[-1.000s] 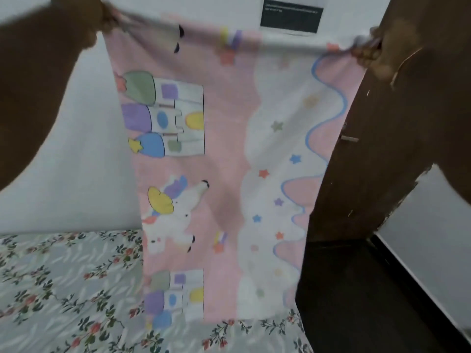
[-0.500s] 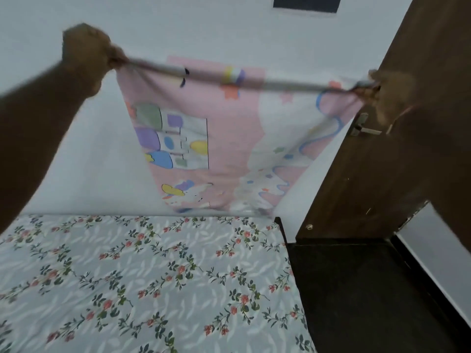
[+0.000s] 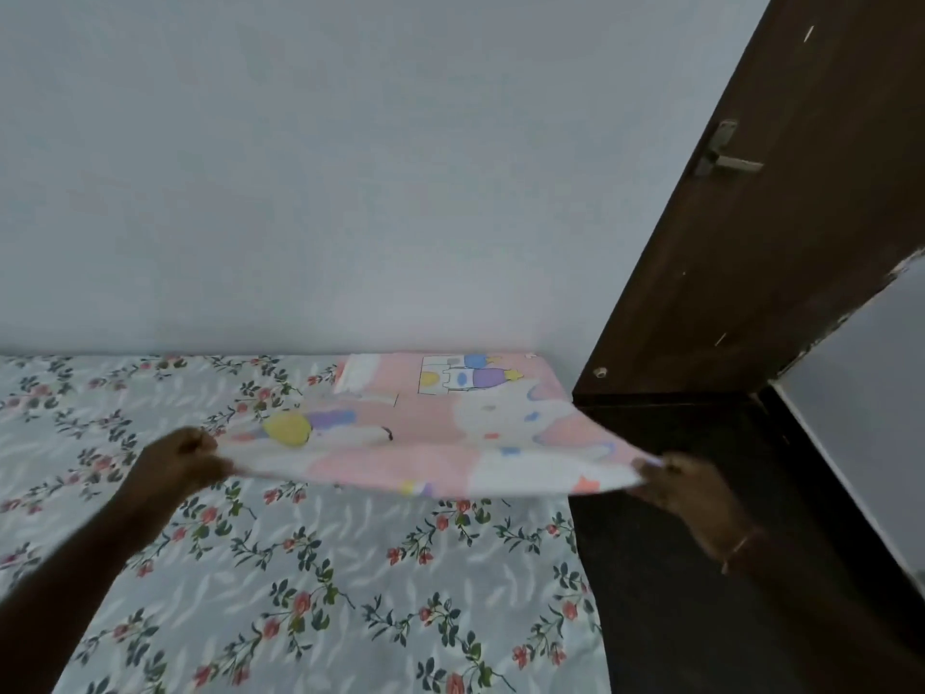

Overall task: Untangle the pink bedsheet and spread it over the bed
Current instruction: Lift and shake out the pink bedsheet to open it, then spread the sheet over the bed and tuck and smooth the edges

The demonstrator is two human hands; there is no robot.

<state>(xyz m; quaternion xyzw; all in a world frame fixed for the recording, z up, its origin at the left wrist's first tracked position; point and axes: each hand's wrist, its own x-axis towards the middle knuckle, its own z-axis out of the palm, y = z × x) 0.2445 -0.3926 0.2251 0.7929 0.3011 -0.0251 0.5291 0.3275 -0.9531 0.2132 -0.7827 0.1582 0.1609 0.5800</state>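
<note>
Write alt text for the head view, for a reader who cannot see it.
The left hand and the right hand grip the near corners of the pink bedsheet, whose far end lies on the floral bed. A dark door stands at right.

Dark brown wooden door [image 3: 781,232], 1 metal lever handle [image 3: 726,155] high on its face, 1 small round metal fitting [image 3: 600,372] near its lower left corner. Plain pale grey wall [image 3: 350,167] left of door. Dark floor [image 3: 675,568] below door. Lighter wall [image 3: 866,383] right of door. Dim, flat light.
</note>
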